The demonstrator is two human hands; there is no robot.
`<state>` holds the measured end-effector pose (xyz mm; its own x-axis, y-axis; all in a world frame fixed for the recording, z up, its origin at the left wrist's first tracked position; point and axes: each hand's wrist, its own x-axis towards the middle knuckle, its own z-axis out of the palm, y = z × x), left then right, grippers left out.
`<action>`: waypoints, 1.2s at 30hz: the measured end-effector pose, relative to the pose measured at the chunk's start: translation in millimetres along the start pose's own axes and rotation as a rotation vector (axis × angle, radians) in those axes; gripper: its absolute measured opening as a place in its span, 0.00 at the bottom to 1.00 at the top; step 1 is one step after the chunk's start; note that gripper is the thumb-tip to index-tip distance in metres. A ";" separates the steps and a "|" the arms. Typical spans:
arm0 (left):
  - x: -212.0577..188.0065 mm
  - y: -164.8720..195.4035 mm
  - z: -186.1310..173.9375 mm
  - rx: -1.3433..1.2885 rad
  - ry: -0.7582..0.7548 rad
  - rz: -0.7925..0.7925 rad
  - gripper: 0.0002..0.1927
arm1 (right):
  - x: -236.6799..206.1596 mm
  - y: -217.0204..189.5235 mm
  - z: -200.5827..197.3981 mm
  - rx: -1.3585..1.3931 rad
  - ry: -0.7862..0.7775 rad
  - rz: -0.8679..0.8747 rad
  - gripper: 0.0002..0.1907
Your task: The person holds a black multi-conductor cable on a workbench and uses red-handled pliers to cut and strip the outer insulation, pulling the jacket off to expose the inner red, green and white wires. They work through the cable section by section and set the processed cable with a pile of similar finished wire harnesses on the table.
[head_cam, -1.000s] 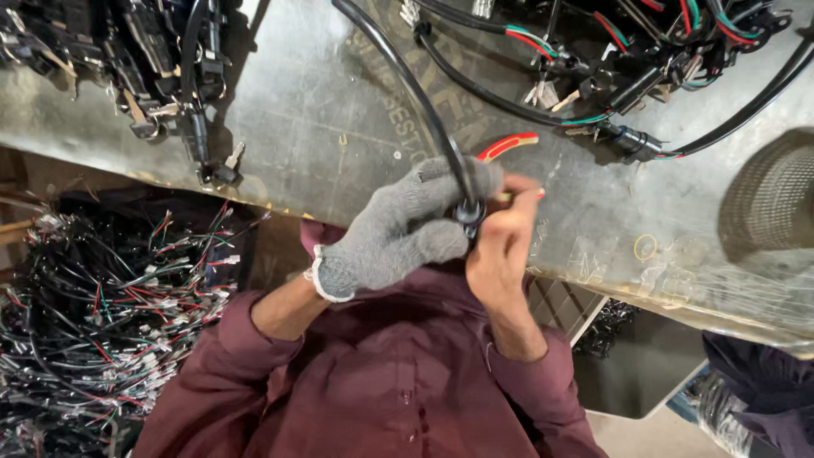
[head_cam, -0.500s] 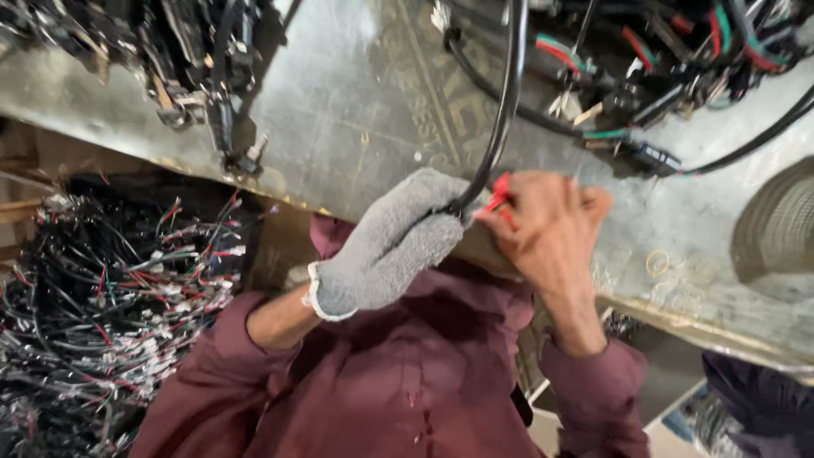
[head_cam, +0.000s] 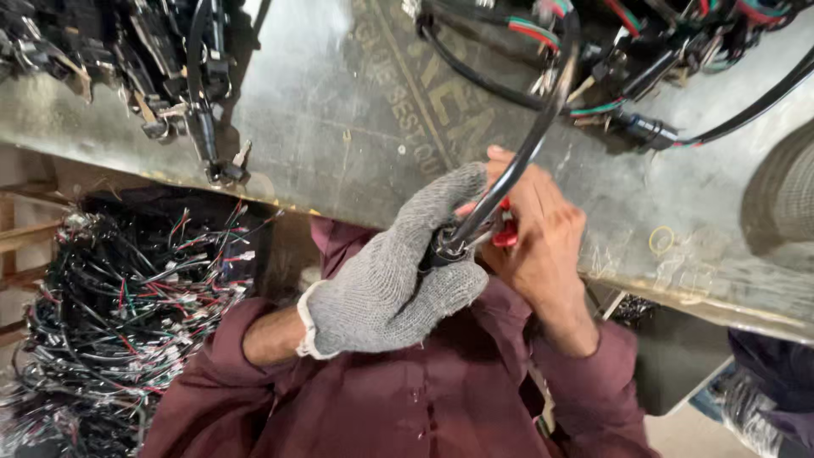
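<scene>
left hand (head_cam: 394,284): gloved, fingers clamped round black cable (head_cam: 509,174) end, just above surface (head_cam: 339,127) edge
right hand (head_cam: 538,242): bare, fingers squeezing red-handled tool (head_cam: 506,229)
tip: I'd keep the cable steady, squeeze evenly

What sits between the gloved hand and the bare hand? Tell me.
In the head view, the end of the black cable and a red-handled tool lie between the gloved left hand and the bare right hand; both hands grip them.
</scene>
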<state>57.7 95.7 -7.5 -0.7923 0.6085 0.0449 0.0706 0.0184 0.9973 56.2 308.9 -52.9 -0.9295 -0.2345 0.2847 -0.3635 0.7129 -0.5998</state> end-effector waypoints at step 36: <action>-15.7 -32.8 20.5 0.859 0.227 0.134 0.39 | -29.4 -13.3 4.2 -0.189 -0.087 0.270 0.14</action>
<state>80.2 101.8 -42.0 -0.8391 0.4786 0.2584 0.5276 0.6008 0.6005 88.1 303.6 -56.5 -0.9954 -0.0704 0.0644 -0.0931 0.8650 -0.4931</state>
